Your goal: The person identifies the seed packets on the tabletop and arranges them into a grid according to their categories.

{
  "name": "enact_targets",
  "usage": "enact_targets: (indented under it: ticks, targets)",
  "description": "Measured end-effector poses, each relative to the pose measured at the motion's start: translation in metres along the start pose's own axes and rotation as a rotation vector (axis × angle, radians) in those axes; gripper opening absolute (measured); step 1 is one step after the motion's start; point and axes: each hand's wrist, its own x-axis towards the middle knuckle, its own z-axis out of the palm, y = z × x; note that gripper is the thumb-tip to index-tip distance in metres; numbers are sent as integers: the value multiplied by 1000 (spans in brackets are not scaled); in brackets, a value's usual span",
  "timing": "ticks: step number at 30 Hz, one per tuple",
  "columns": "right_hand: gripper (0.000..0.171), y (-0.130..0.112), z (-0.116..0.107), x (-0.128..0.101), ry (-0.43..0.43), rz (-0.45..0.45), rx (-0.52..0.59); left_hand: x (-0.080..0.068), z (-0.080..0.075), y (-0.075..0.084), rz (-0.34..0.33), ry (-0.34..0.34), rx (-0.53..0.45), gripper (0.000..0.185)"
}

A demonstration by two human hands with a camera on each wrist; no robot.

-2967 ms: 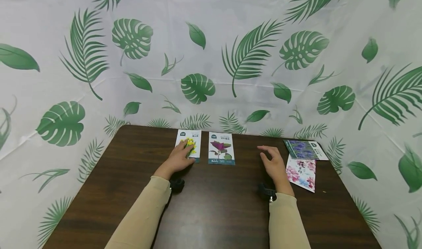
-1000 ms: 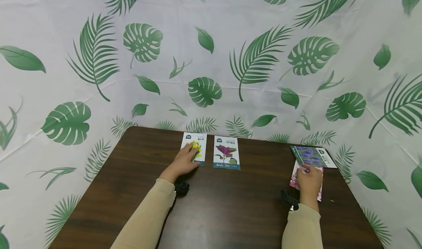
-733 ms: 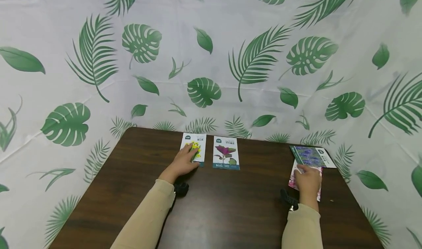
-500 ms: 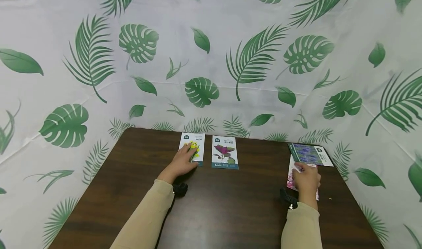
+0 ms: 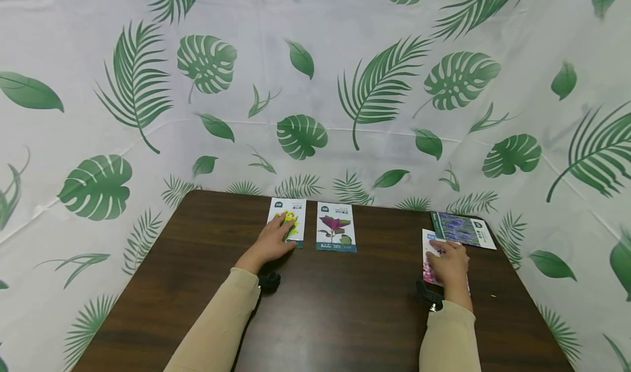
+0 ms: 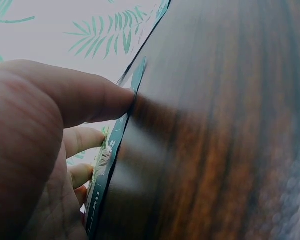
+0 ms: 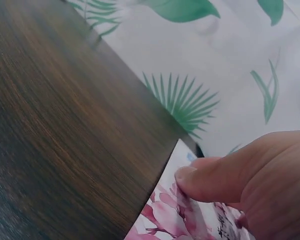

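My left hand (image 5: 269, 241) rests with spread fingers on a seed packet with yellow flowers (image 5: 300, 210), near the table's back edge. In the left wrist view its thumb touches the packet's dark green bottom edge (image 6: 112, 150). A packet with a purple flower (image 5: 336, 227) lies flat to the right of it. At the far right my right hand (image 5: 451, 262) presses a pink blossom packet (image 5: 430, 273) from above. The right wrist view shows the thumb (image 7: 190, 180) lying on the printed face of that packet; part of it is hidden under the hand.
A packet with blue-purple flowers (image 5: 458, 228) lies slantwise near the back right corner, beside the pink one. Everything lies on a dark wooden table (image 5: 335, 306). Behind it hangs a white cloth (image 5: 315, 76) printed with green leaves. A tiny light scrap (image 5: 493, 296) sits near the right edge.
My right hand has moved right onto the pink packet and then slid it leftward and back, partly out from beside the blue-purple one. My left hand stays on the yellow flower packet.
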Motion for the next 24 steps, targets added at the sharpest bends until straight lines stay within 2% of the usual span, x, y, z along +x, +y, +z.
enact_targets:
  ticks: [6, 13, 19, 24]
  targets:
    - [50, -5, 3, -1, -43, -20, 42, 0, 0, -1, 7, -10, -8, 70]
    - [49, -10, 11, 5, -104, -82, 74, 1, -2, -1, 1, -6, -13, 70]
    - [57, -14, 19, 10, -167, -101, 131, -2, -2, 1, -2, -10, -24, 70]
    - [55, -17, 21, 10, -185, -89, 142, -1, -2, 3, 2, -9, -30, 70]
